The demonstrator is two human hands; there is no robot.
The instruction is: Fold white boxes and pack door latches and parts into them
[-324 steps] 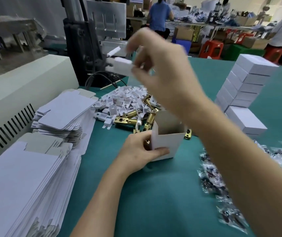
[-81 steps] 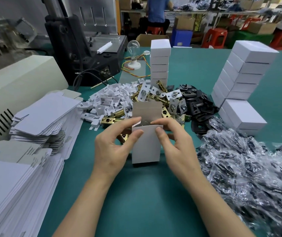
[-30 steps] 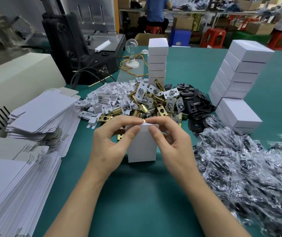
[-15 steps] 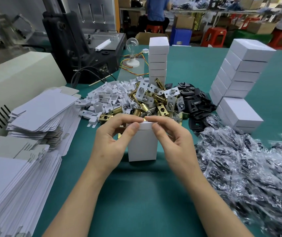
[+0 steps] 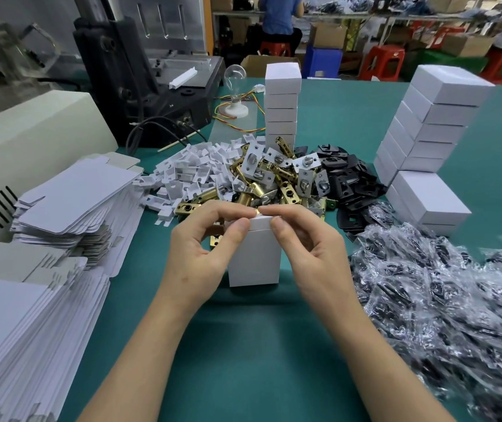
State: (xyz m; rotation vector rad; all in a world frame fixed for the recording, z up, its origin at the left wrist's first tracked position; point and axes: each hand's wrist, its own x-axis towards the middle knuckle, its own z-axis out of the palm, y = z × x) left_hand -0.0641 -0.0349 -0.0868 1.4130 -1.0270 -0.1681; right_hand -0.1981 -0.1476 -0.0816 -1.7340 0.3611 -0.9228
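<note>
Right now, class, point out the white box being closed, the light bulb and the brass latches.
white box (image 5: 254, 257), head view, middle of its front face.
light bulb (image 5: 235, 76), head view, its glass globe.
brass latches (image 5: 248, 194), head view, round barrel at the pile's front.

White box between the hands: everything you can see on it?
The white box is plain matte cardboard, unprinted, standing upright on the green table in front of the latch pile. Its top flap is folded down, with a seam showing below the lid. The left hand and right hand pinch its top edge.
</note>
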